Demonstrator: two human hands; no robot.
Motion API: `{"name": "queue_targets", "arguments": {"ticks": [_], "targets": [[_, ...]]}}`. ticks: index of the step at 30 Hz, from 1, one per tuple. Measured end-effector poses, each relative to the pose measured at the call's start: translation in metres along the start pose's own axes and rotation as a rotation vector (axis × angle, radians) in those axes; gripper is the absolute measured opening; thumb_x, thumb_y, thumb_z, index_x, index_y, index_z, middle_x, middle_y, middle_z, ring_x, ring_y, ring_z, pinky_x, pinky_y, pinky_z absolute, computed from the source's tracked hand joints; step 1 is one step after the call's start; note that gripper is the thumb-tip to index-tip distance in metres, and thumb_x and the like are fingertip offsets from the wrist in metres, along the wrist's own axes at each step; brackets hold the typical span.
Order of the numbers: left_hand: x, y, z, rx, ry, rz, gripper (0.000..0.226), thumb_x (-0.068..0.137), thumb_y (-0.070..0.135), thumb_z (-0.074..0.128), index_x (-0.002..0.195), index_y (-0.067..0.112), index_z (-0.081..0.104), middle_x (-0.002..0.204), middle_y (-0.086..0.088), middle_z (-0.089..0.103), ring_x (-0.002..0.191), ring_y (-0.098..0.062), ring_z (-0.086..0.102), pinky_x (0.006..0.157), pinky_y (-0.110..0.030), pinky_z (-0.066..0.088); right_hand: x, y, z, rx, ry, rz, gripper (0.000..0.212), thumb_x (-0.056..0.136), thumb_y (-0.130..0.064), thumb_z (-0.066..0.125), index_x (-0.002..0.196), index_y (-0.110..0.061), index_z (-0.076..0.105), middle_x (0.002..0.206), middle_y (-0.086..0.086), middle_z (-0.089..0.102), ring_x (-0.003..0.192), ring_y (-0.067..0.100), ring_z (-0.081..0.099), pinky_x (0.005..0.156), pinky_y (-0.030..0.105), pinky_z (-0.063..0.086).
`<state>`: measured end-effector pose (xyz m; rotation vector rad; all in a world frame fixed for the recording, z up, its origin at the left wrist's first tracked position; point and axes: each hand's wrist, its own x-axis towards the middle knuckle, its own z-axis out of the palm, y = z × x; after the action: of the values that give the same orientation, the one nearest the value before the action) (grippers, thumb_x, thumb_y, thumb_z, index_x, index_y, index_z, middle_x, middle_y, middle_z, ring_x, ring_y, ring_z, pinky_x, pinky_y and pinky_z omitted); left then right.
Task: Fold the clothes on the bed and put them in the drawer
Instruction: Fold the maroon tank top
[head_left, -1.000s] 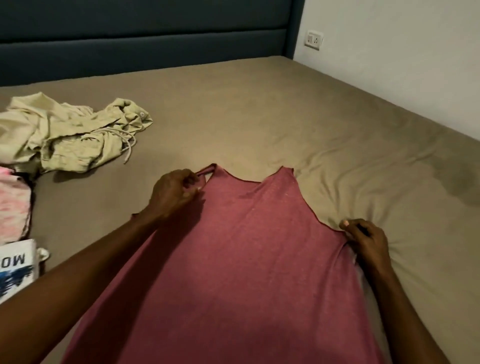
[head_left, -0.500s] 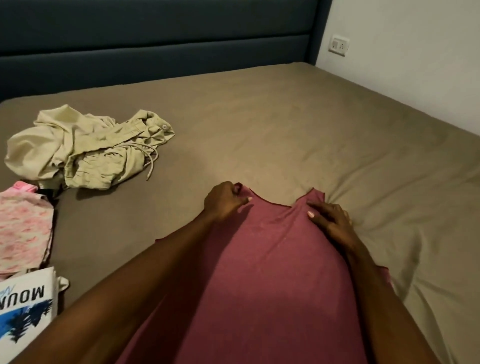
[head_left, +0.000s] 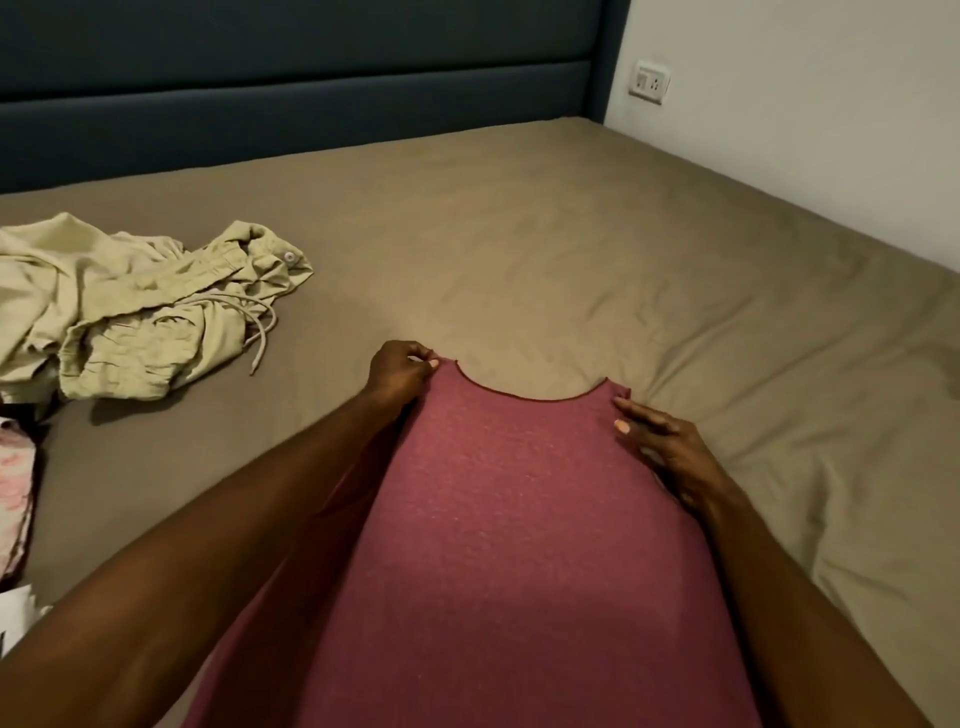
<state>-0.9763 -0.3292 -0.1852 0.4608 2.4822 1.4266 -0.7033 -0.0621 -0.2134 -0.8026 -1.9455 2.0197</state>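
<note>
A dusty-red sleeveless top (head_left: 509, 519) lies flat on the bed (head_left: 597, 249), neckline away from me. My left hand (head_left: 400, 374) pinches the left shoulder strap at the top's far left corner. Near the right shoulder strap, my right hand (head_left: 660, 447) rests on the fabric with fingers stretched out flat. The top's lower part runs out of the frame between my forearms. No drawer is in view.
A crumpled pale-green garment (head_left: 130, 312) with a drawstring lies at the left. A pink patterned cloth (head_left: 15, 483) and a white printed piece (head_left: 15, 613) sit at the left edge. A dark blue headboard (head_left: 291, 88) backs the bed; a wall with a socket (head_left: 649, 83) stands right.
My right hand moved from the top's right side edge up to the right shoulder strap and now lies flat there. The left hand kept pinching the left strap.
</note>
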Motion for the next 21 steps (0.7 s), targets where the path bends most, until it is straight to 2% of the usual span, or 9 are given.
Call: {"name": "queue_targets", "arguments": {"ticks": [2,5,7,9,11,14,16,18,21], "targets": [[0.002,-0.004,0.001,0.209,0.022,0.149,0.012,0.096,0.019,0.068,0.097,0.011,0.076,0.087,0.0,0.07,0.079,-0.017,0.064,0.072,-0.027,0.044,0.005,0.002,0.007,-0.139,-0.008,-0.027,0.05,0.091,-0.014,0.076,0.14,-0.016,0.064,0.147,0.006,0.058,0.115,0.002,0.065,0.094,0.021,0.056],[0.005,-0.01,0.007,0.363,0.061,0.243,0.02,0.101,0.025,0.06,0.101,0.008,0.072,0.098,-0.011,0.073,0.09,-0.029,0.066,0.076,-0.036,0.048,0.009,0.003,0.009,-0.285,-0.012,-0.045,0.065,0.084,-0.042,0.084,0.143,-0.03,0.06,0.146,0.027,0.047,0.13,0.026,0.055,0.112,0.047,0.046],[0.008,-0.013,0.012,0.483,0.056,0.297,0.025,0.103,0.028,0.055,0.105,0.006,0.066,0.101,-0.017,0.071,0.09,-0.035,0.065,0.073,-0.041,0.049,0.018,0.01,0.006,-0.375,0.031,-0.026,0.078,0.072,-0.062,0.087,0.141,-0.043,0.059,0.144,0.021,0.052,0.13,0.025,0.057,0.113,0.048,0.047],[0.009,-0.009,0.013,0.627,0.057,0.344,0.029,0.104,0.032,0.05,0.107,0.005,0.061,0.101,-0.02,0.069,0.089,-0.039,0.065,0.07,-0.041,0.047,0.027,0.02,0.003,-0.468,0.088,-0.016,0.081,0.065,-0.076,0.083,0.138,-0.057,0.055,0.144,0.007,0.06,0.127,0.017,0.062,0.113,0.047,0.048],[0.013,-0.006,0.014,0.795,0.047,0.47,0.028,0.105,0.03,0.043,0.11,0.005,0.055,0.096,-0.017,0.07,0.084,-0.039,0.067,0.065,-0.039,0.04,0.039,0.032,-0.002,-0.558,0.12,-0.046,0.08,0.064,-0.082,0.08,0.137,-0.066,0.05,0.141,-0.006,0.061,0.125,0.009,0.061,0.112,0.045,0.048],[0.009,-0.008,0.018,0.948,0.07,0.597,0.022,0.102,0.023,0.039,0.106,0.006,0.053,0.086,-0.013,0.072,0.072,-0.035,0.067,0.059,-0.038,0.034,0.038,0.032,0.005,-0.669,0.197,-0.022,0.079,0.066,-0.088,0.071,0.138,-0.071,0.044,0.132,-0.009,0.058,0.123,0.009,0.056,0.115,0.043,0.043],[0.009,-0.012,0.019,0.921,0.085,0.539,0.026,0.101,0.026,0.042,0.106,0.004,0.055,0.087,-0.015,0.072,0.074,-0.037,0.068,0.061,-0.038,0.04,0.032,0.026,0.011,-0.712,0.244,-0.012,0.078,0.066,-0.091,0.067,0.138,-0.071,0.042,0.133,-0.009,0.054,0.127,0.011,0.05,0.118,0.046,0.035],[0.006,-0.012,0.014,0.784,0.063,0.429,0.033,0.103,0.032,0.044,0.112,0.001,0.055,0.097,-0.02,0.071,0.087,-0.041,0.068,0.071,-0.041,0.047,0.025,0.022,0.018,-0.764,0.261,-0.013,0.081,0.064,-0.094,0.064,0.139,-0.071,0.042,0.138,-0.008,0.053,0.133,0.017,0.049,0.119,0.053,0.032],[-0.009,-0.002,-0.017,0.485,-0.015,0.35,0.031,0.102,0.035,0.052,0.112,0.006,0.055,0.095,-0.014,0.069,0.091,-0.036,0.066,0.071,-0.037,0.043,0.018,0.011,0.027,-0.836,0.269,0.036,0.082,0.068,-0.088,0.06,0.144,-0.065,0.042,0.143,0.0,0.05,0.139,0.026,0.043,0.121,0.056,0.027]]}}
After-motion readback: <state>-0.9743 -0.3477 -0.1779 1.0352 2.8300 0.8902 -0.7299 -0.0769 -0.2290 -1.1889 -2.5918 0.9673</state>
